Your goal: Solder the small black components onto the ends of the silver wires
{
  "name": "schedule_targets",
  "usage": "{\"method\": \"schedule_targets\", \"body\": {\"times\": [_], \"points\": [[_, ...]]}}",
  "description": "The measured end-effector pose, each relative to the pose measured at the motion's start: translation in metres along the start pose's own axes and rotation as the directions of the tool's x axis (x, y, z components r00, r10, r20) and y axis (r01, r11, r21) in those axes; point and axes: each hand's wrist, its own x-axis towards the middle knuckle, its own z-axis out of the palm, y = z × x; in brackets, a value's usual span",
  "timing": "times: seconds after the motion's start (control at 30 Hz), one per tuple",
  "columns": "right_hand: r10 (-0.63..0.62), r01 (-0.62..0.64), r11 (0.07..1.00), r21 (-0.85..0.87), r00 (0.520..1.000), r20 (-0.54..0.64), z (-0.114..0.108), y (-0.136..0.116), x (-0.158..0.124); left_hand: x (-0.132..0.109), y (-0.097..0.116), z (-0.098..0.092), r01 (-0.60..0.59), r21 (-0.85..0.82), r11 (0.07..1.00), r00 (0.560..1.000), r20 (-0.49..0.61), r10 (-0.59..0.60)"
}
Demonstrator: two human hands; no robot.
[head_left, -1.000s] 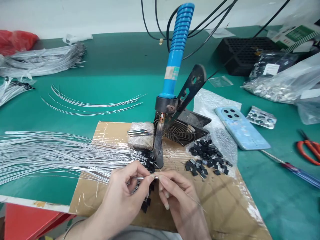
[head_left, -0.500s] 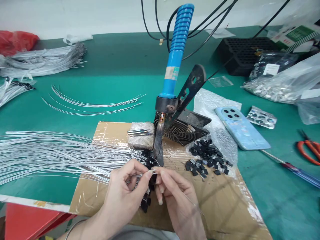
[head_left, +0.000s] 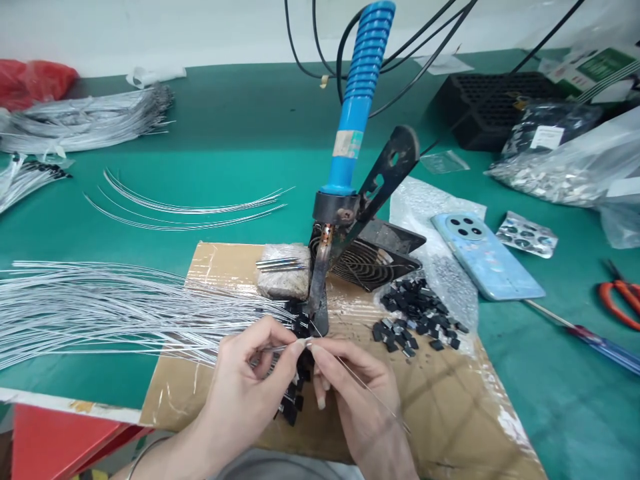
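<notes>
My left hand [head_left: 260,377] is closed, pinching the end of a thin grey wire [head_left: 275,349] between thumb and forefinger. My right hand [head_left: 353,380] is also closed, its thumb and forefinger meeting the left fingertips at the wire's end. A fine metallic strand [head_left: 377,399] runs from below the iron's tip across the right hand; whether the fingers grip it is unclear. Just above the hands, a blue-handled soldering iron [head_left: 357,107] points down, clamped in a dark metal stand [head_left: 387,173]. Under and behind the left hand lie wires with black connectors [head_left: 290,407], partly hidden.
A bundle of grey wires [head_left: 100,307] spreads left over the cardboard [head_left: 440,413]. Small black connector pieces [head_left: 415,307] lie to the right, near a fan [head_left: 370,260], a blue phone [head_left: 487,257], a screwdriver [head_left: 600,347] and orange-handled pliers [head_left: 620,297]. A wrapped block [head_left: 283,283] sits behind.
My right fingers have shifted slightly and closed in against the left fingertips. The fine strand over the right hand shows more clearly. The view has moved a little.
</notes>
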Motion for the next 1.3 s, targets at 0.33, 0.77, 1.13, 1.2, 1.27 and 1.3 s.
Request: {"method": "schedule_targets", "body": {"times": [0.33, 0.77, 1.13, 1.2, 1.27, 1.3], "points": [[0.010, -0.010, 1.000, -0.023, 1.000, -0.012, 0.004, -0.009, -0.002, -0.001, 0.002, -0.002, -0.051, 0.054, 0.997, 0.998, 0.028, 0.049], [0.112, -0.115, 0.993, -0.039, 0.992, -0.055, 0.012, -0.032, -0.005, -0.001, 0.002, -0.003, -0.140, 0.168, 0.976, 0.990, 0.039, 0.135], [0.196, -0.193, 0.980, -0.038, 0.974, 0.116, -0.004, -0.033, 0.006, -0.002, 0.004, -0.009, -0.153, 0.226, 0.962, 0.985, 0.112, 0.130], [0.201, -0.196, 0.980, -0.045, 0.969, 0.141, -0.005, -0.033, 0.008, -0.002, 0.004, -0.009, -0.150, 0.226, 0.963, 0.985, 0.113, 0.127], [0.201, -0.196, 0.979, -0.050, 0.972, 0.124, -0.004, -0.033, 0.008, -0.002, 0.003, -0.008, -0.142, 0.221, 0.965, 0.987, 0.100, 0.123], [0.197, -0.193, 0.980, -0.045, 0.975, 0.106, -0.003, -0.033, 0.007, -0.002, 0.003, -0.008, -0.139, 0.218, 0.966, 0.988, 0.090, 0.122]]}}
